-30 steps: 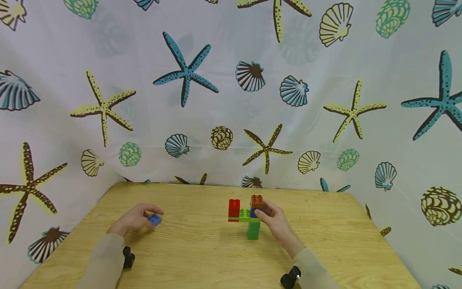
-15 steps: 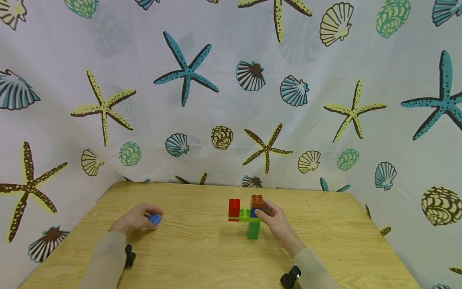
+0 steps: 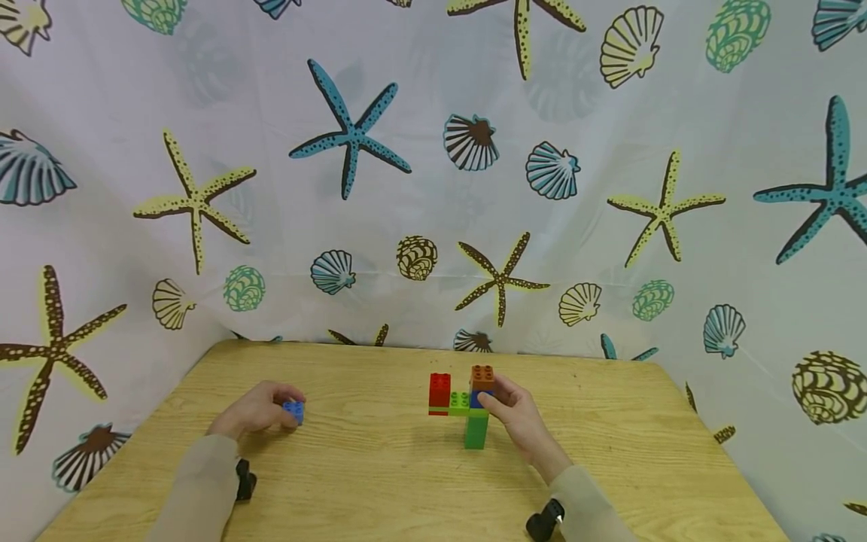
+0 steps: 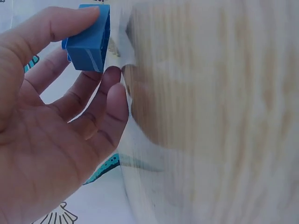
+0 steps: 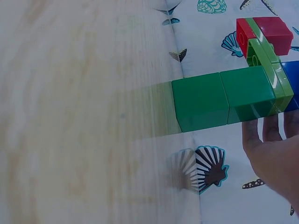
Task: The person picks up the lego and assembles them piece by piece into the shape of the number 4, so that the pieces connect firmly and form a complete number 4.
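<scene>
In the head view, my left hand (image 3: 254,410) pinches a light blue toy brick (image 3: 294,411) between thumb and fingers, low over the table's left side. The left wrist view shows the thumb across this brick (image 4: 88,44), its hollow underside facing the tabletop. My right hand (image 3: 523,425) grips a built figure around its dark blue brick (image 3: 476,400). An orange-brown brick (image 3: 482,376) tops that column, and stacked green bricks (image 5: 201,103) form its base. A lime green plate (image 3: 460,403) juts left, with a red brick (image 3: 439,390) on its end and another red brick (image 5: 245,35) beneath.
Both hands work over a wooden table (image 3: 379,467). Behind it and at its sides hangs a white cloth (image 3: 433,203) printed with starfish and shells. Each wrist carries a small black camera, one at the left sleeve (image 3: 196,482).
The light blue brick has turned slightly in my left fingers, and the left hand has shifted very little. My right hand and the built figure hold still.
</scene>
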`<state>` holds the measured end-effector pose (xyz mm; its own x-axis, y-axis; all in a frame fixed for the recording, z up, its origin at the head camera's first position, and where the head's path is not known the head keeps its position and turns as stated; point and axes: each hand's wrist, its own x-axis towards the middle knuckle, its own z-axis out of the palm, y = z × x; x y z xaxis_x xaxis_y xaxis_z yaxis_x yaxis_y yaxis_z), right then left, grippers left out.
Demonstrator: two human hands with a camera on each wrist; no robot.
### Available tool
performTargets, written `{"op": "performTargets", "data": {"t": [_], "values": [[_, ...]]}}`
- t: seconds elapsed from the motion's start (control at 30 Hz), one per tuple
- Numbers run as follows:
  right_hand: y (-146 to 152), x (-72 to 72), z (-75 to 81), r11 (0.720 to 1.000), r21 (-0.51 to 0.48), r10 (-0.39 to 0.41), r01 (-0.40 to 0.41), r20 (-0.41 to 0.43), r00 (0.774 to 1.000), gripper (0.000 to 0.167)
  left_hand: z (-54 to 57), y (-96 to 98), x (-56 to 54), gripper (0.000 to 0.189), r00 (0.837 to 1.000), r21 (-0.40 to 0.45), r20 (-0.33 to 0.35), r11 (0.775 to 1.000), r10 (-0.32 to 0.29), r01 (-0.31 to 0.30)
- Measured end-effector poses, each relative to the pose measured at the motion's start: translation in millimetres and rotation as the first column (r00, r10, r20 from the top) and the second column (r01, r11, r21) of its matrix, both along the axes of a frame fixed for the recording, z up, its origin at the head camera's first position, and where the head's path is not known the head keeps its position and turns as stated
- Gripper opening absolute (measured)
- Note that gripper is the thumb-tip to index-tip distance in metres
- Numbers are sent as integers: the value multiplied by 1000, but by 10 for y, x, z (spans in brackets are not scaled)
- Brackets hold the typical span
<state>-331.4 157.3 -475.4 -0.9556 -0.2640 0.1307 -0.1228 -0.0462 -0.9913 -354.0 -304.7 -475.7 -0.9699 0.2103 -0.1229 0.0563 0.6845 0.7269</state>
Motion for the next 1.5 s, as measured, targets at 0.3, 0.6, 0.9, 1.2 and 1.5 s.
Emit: {"op": "performTargets", "data": {"t": [0.3,0.6,0.9,1.2,1.5], "values": [[-7,0,11,1000,6,-8,8,4,1000,55,33,110,38,50,1000,92,9,996,19,-19],[-16,-1,34,1000,11,-16,16,25,1000,57,38,315,32,57,998,68,-66,998,-16,20],[-25,-9,21,1000,13,7,-7,22,1000,56,64,489,20,50,993,184,-108,983,44,-24],[-22,-1,1,1000,0,-3,3,14,1000,56,179,714,22,55,983,267,-162,963,82,-36],[-3,-5,1,1000,-3,-13,13,11,1000,55,252,1019,30,52,970,303,-196,950,141,-77]]}}
